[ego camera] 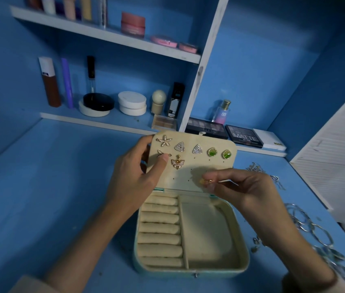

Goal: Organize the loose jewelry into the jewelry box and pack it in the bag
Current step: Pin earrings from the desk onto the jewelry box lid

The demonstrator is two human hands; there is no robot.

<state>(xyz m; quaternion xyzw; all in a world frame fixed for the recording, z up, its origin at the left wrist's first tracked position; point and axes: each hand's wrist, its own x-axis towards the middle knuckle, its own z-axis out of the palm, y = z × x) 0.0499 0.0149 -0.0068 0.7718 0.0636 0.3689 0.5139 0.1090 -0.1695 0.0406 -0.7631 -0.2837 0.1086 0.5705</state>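
Note:
An open jewelry box (241,250) with cream lining sits on the blue surface, its ring rolls (160,228) at the left and a bare compartment at the right. Its upright lid panel (188,172) carries a starfish earring (164,140), two triangular earrings (180,146), two green stone earrings (212,152) and a butterfly earring (177,163). My left hand (137,172) grips the panel's left edge, thumb over another earring. My right hand (245,191) pinches a small gold earring (205,181) just in front of the panel's lower right.
Loose silver chains (258,168) and bangles (307,220) lie on the surface right of the box. Eyeshadow palettes (242,136) and a perfume bottle (222,112) stand behind it. Shelves hold cosmetic jars and tubes (132,102). A white slatted door (336,157) is at the right.

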